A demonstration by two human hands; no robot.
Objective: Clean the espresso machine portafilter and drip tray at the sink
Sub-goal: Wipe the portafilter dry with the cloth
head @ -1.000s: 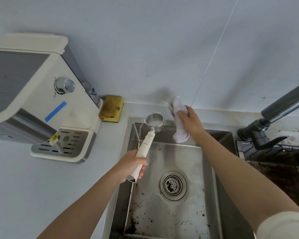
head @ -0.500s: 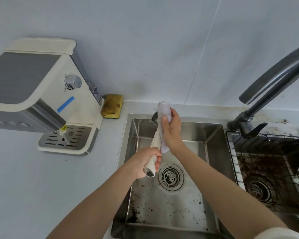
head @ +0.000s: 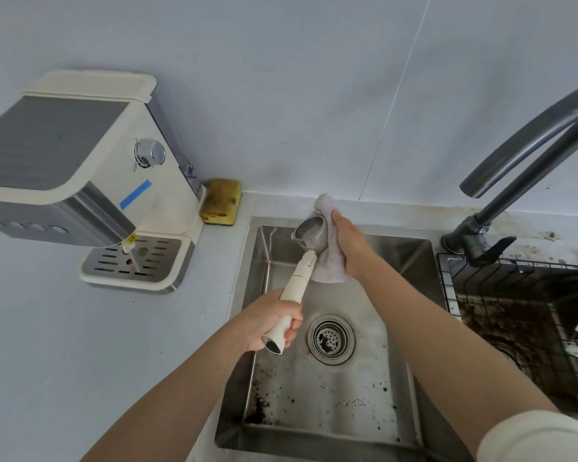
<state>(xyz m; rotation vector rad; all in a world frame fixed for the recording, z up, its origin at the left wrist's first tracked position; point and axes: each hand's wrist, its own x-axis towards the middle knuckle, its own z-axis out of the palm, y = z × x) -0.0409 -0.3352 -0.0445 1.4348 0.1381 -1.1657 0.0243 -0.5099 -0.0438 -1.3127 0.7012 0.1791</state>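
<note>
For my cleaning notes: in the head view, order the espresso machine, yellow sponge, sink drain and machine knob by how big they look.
Largest: espresso machine.
Next: sink drain and yellow sponge look alike, so unranked.
Smallest: machine knob.

Head view only: worn wide-angle camera, looking forward and steeply down over the sink (head: 404, 255).

Set above and close to the basin; both forearms entering from the bottom edge, left hand (head: 267, 323) and right hand (head: 351, 245) near frame centre. Facing the back wall (head: 314, 78), filling the upper half. Table (head: 64, 345) and espresso machine (head: 80, 168) at left, faucet (head: 469, 236) and wire rack (head: 514, 266) cut by the right edge. Wall seam and sink edges slanted outward by the wide lens.
</note>
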